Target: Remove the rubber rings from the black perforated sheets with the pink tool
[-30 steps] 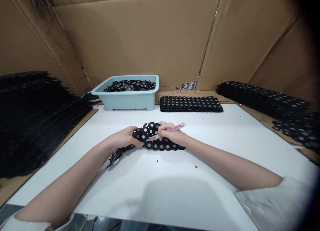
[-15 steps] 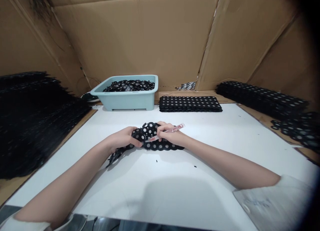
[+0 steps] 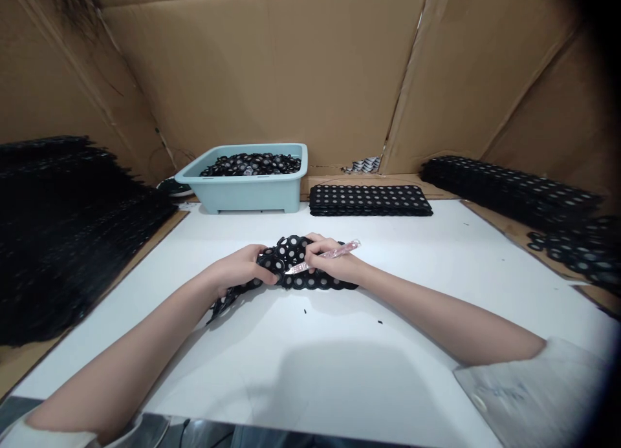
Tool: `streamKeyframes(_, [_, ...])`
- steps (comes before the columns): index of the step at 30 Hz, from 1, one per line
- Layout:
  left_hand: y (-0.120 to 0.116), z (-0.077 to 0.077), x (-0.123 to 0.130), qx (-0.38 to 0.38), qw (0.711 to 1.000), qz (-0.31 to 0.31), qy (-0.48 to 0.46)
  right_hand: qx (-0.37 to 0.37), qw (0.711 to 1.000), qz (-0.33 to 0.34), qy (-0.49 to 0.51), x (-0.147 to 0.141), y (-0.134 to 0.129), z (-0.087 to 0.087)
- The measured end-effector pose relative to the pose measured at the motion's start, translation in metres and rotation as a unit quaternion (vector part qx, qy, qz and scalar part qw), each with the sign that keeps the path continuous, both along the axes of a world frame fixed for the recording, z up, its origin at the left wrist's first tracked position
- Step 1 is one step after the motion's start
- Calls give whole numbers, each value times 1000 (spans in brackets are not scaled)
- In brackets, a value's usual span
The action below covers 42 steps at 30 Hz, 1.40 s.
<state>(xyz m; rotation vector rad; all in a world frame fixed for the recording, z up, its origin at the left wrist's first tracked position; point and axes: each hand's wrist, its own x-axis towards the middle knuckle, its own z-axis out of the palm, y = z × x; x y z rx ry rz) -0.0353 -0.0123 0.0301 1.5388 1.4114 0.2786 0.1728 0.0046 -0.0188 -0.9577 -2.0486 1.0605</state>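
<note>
A black sheet of linked rings with pale round centres lies bunched on the white tabletop, its left end folded up and hanging down. My left hand is closed on that folded part, with the thumb pressing near its edge. In my right hand is a slim, clear-pinkish pen-like tool, gripped like a pencil. Its pointed tip meets the sheet just right of my left thumb. The right hand's far fingers rest over the sheet, and part of it is hidden under both hands.
A light blue tub full of loose black ring pieces stands at the back. Beside it is a neat stack of ringed sheets. Taller black piles rise at left and right. Small black bits dot the white table.
The pen-like tool's tip has shifted very slightly to the right with my right hand. My left hand keeps its hold on the sheet; little else differs.
</note>
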Motion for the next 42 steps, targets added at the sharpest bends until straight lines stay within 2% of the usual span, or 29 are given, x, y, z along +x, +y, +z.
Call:
streamKeyframes(7, [3, -3, -3, -23, 999, 0, -26, -35, 998, 33, 40, 2, 7, -1])
streamKeyframes(14, [1, 1, 0, -18, 1000, 0, -25, -6, 1000, -3, -9, 0, 2, 1])
streamKeyframes(24, [0, 3, 1, -28, 1000, -4, -12, -8, 1000, 3, -7, 0, 1, 1])
streamKeyframes(35, [1, -4, 0, -21, 999, 33, -22, 47, 997, -45, -49, -6, -6, 2])
streamKeyframes(42, [1, -1, 1, -43, 998, 15, -43, -31, 999, 15, 38, 1, 7, -2])
